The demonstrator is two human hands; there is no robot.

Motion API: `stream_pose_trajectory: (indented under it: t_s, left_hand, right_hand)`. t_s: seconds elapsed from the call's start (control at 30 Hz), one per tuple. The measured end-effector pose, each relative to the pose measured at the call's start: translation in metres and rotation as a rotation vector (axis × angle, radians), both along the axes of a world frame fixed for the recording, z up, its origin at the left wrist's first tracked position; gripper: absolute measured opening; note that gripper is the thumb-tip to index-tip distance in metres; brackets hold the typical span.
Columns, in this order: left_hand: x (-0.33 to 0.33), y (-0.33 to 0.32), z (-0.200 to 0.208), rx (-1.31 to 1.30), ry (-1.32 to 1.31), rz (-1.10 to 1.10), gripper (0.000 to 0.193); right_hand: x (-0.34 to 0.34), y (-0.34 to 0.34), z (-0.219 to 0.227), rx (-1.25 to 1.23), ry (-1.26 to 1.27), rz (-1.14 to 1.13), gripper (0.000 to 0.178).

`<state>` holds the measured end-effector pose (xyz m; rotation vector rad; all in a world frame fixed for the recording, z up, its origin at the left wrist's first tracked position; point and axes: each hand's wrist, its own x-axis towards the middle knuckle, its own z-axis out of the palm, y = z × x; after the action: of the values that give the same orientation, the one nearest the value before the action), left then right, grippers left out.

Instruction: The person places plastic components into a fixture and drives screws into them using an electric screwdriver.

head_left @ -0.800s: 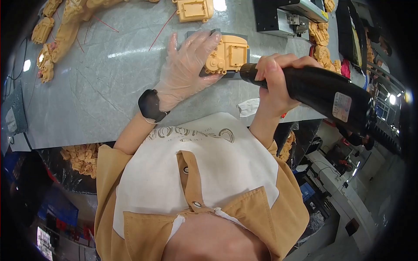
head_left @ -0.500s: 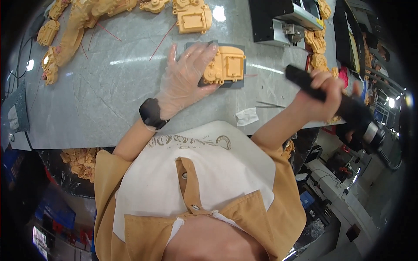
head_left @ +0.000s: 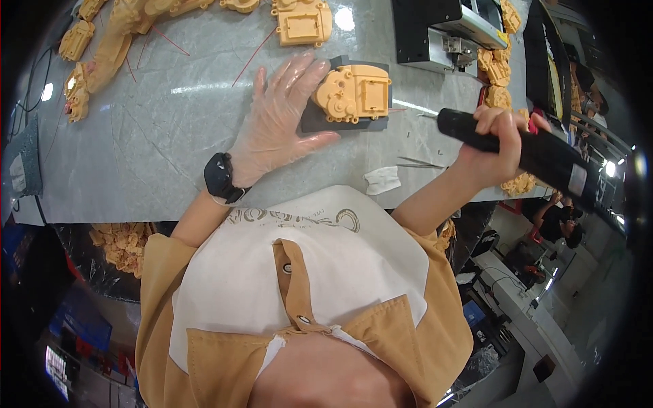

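My left hand (head_left: 279,126), in a clear thin glove with a black watch on the wrist, lies flat on the grey table (head_left: 156,156), its fingers spread against the left side of a dark block (head_left: 340,122) that carries a tan plastic housing (head_left: 354,92). My right hand (head_left: 493,139) grips a black electric screwdriver (head_left: 537,156), held off to the right of the housing with its tip pointing left, apart from the part.
More tan plastic parts (head_left: 303,20) lie along the far edge, with thin red wires (head_left: 252,58) near them. A black machine (head_left: 442,30) stands at the back right beside a pile of tan parts (head_left: 496,78). A white scrap (head_left: 382,180) lies near the front edge.
My right hand has pulled the screwdriver away from the housing to the right. My left hand stays pressed beside the block.
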<state>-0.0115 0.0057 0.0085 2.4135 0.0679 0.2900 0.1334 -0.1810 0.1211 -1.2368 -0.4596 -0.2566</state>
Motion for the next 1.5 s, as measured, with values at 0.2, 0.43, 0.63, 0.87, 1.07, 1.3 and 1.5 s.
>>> stream_pose_trajectory:
  t_s: [0.2,0.43,0.63,0.87,1.07,1.3,1.5]
  left_hand:
    - [0.014,-0.003,-0.013,0.025,-0.068,-0.047,0.088]
    - [0.013,-0.003,-0.018,-0.026,-0.108,-0.037,0.085]
    - [0.012,-0.002,-0.018,-0.020,-0.090,-0.033,0.084]
    - [0.011,-0.004,-0.019,0.073,-0.050,0.018,0.086]
    - [0.013,-0.004,-0.019,0.192,-0.022,0.018,0.084]
    - [0.013,-0.007,-0.021,0.109,-0.092,0.022,0.086]
    - [0.013,-0.007,-0.022,0.138,-0.091,0.011,0.088]
  right_hand:
    - [-0.057,0.049,-0.012,0.010,0.030,0.239,0.046]
    - [-0.068,0.064,-0.022,-0.190,-0.009,0.172,0.043]
    - [-0.067,0.069,-0.036,-0.149,-0.029,0.191,0.041]
    - [-0.065,0.073,-0.041,-0.079,-0.010,0.256,0.042]
    - [-0.061,0.069,-0.039,-0.333,-0.175,0.276,0.041]
    - [0.006,0.010,-0.003,0.051,-0.109,0.032,0.047]
    - [0.118,0.008,-0.004,-0.052,-0.230,-0.351,0.039]
